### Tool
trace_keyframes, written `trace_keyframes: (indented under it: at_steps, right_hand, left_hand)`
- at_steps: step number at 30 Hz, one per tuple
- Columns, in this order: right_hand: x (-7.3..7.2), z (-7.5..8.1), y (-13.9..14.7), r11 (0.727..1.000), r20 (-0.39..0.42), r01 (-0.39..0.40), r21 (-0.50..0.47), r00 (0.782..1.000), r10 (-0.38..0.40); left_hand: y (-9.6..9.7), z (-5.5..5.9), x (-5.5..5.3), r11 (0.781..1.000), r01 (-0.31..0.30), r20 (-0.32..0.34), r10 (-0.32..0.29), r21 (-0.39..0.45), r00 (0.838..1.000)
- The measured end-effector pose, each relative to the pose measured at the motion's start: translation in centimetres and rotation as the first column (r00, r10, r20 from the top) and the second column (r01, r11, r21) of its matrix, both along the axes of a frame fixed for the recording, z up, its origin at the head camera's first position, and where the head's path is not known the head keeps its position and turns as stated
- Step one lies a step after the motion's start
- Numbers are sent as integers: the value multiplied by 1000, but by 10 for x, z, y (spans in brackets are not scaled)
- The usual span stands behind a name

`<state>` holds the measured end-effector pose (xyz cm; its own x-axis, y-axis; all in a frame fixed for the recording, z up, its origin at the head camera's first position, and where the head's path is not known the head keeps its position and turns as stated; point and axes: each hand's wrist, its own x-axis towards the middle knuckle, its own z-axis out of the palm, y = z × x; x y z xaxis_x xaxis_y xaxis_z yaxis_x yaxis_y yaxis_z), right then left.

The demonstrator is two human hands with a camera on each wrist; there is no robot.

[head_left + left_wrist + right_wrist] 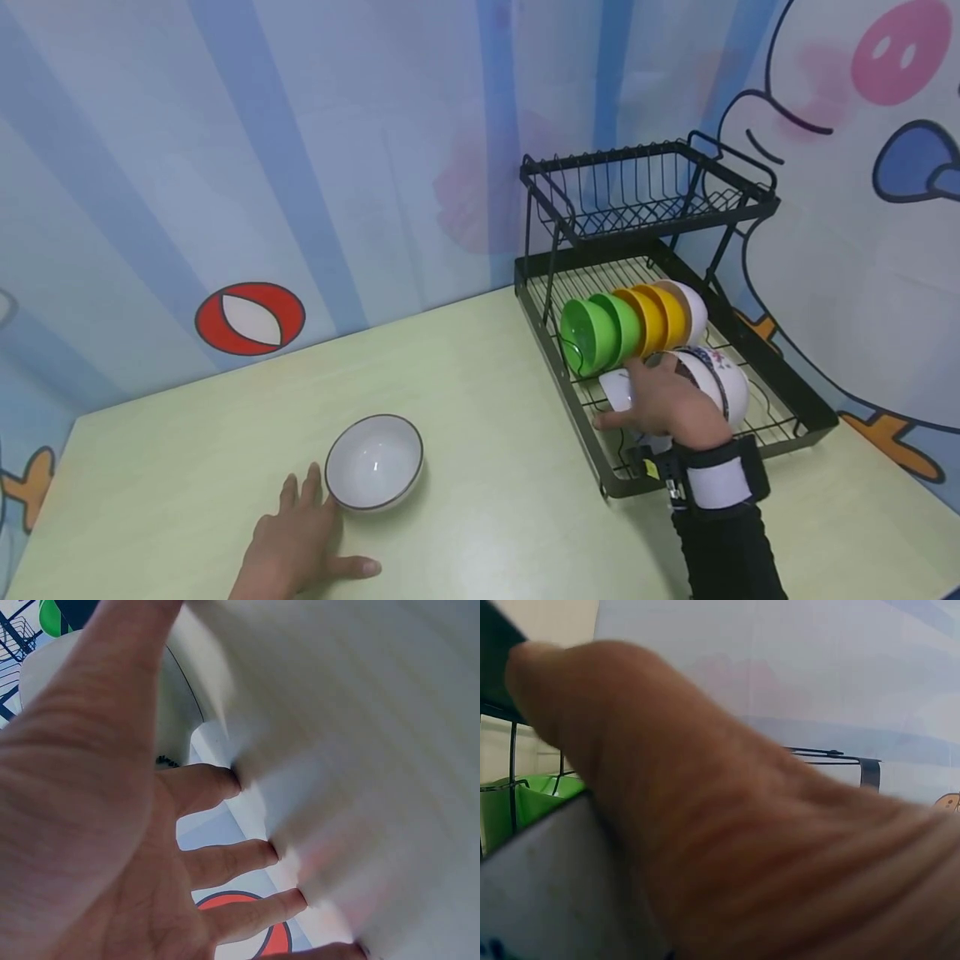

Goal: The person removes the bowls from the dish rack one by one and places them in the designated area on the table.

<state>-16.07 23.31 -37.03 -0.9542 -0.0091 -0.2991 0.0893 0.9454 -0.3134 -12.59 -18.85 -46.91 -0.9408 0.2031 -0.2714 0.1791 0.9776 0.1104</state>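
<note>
We see bright, even light over the worktop (487, 375) in the head view, with a small glint inside the white bowl (375, 461) and a soft shadow at its four o'clock, while the left wrist view smears toward three o'clock and the right wrist view is dimmer, its close right grip (682, 802) blurred.

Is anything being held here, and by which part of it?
The left hand holds nothing, lying open beside a bowl. The right hand is at another bowl in the rack; whether it grips that, and where, cannot be told.
</note>
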Motion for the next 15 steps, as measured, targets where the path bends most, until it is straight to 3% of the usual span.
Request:
trace_keyframes:
  at_steps: [6,15]
  right_hand:
    - [0,0,-1,1000,68,21,-17,998,-20]
    - [1,2,-7,999,2,37,5,999,-37]
  left_hand:
    - [1,0,-1,1000,2,11,-2,-11,1000]
    - [1,1,0,1000,7,-1,-7,-13,1000]
